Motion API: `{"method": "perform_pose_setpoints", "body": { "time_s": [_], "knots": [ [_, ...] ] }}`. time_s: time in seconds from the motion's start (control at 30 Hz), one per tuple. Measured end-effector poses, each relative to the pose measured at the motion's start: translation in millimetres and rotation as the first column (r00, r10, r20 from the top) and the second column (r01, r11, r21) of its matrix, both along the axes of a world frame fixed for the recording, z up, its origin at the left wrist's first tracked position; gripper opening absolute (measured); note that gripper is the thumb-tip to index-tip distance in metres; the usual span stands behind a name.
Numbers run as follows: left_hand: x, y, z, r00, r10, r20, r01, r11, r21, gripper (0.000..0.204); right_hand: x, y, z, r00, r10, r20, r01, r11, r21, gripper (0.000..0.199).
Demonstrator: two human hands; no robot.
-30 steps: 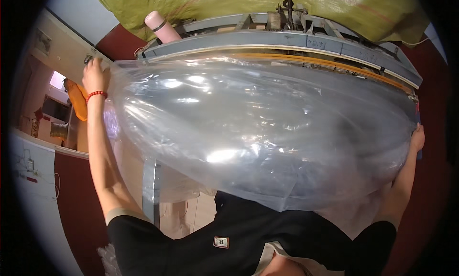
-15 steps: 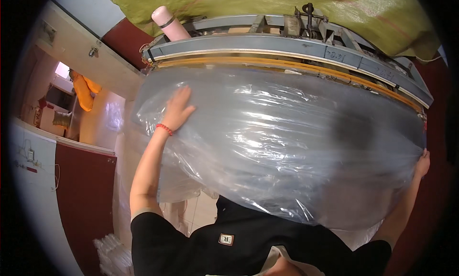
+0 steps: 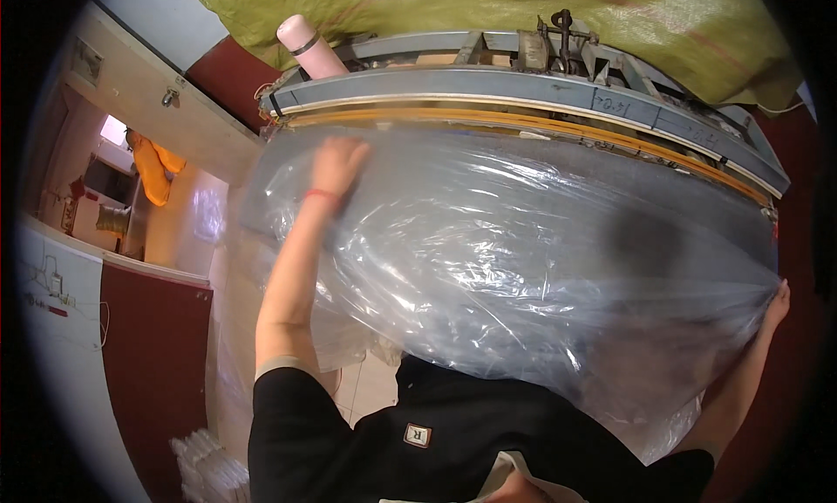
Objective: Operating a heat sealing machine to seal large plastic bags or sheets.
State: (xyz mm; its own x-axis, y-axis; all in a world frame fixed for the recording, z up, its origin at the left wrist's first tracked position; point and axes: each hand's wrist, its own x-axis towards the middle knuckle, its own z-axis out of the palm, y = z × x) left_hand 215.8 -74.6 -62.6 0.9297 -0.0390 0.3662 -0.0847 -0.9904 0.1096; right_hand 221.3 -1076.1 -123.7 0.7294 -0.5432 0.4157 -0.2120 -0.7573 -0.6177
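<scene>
A large sheet of clear plastic film point(image 3: 488, 268) spreads over a grey table surface, wrinkled and shiny, its near side hanging against my body. My left hand point(image 3: 338, 165), with a red bracelet at the wrist, rests on the film near the far left part of the table. Its fingers are somewhat smeared by motion but look laid on the film, the thumb apart. At the right edge of the table, my right hand point(image 3: 779, 306) pinches the film's side edge, pulling folds toward it. Its fingertips are partly hidden.
Along the far side runs a grey metal beam point(image 3: 453, 83) with orange strips point(image 3: 488, 117) below it. A pink bottle point(image 3: 312, 50) stands behind its left end. A green-yellow sheet point(image 3: 697, 32) hangs behind. Bundled clear plastic point(image 3: 209, 468) lies at lower left.
My left hand has moved slightly away from me and to the right over the film, and the wrinkles have shifted. My right hand, still on the edge, has come slightly nearer.
</scene>
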Motion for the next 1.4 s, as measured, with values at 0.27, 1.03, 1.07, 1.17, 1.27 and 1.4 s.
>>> {"method": "perform_pose_setpoints", "body": {
  "time_s": [0.27,1.03,1.07,1.17,1.27,1.4],
  "knots": [
    [11,-29,-4,0.975,0.158,0.155,-0.070,0.886,-0.459,0.017,-101,6,54,0.958,-0.114,0.264,-0.014,0.899,0.438,0.048],
    [41,82,-36,0.885,0.451,0.118,-0.168,0.544,-0.822,0.017,89,139,32,0.949,-0.153,0.277,0.153,0.988,0.021,0.028],
    [45,94,-46,0.858,0.484,0.173,-0.174,0.589,-0.789,0.017,104,135,13,0.938,-0.130,0.322,0.121,0.992,0.048,0.028],
    [56,113,-58,0.796,0.544,0.265,-0.188,0.639,-0.746,0.018,136,164,12,0.930,-0.082,0.357,0.027,0.987,0.156,0.027],
    [83,116,-63,0.807,0.523,0.275,-0.021,0.492,-0.871,0.014,158,157,11,0.922,-0.070,0.382,-0.030,0.968,0.249,0.027],
    [81,135,-64,0.850,0.428,0.307,0.085,0.465,-0.881,0.019,171,167,6,0.896,-0.131,0.424,0.013,0.963,0.270,0.025]
  ]
}}
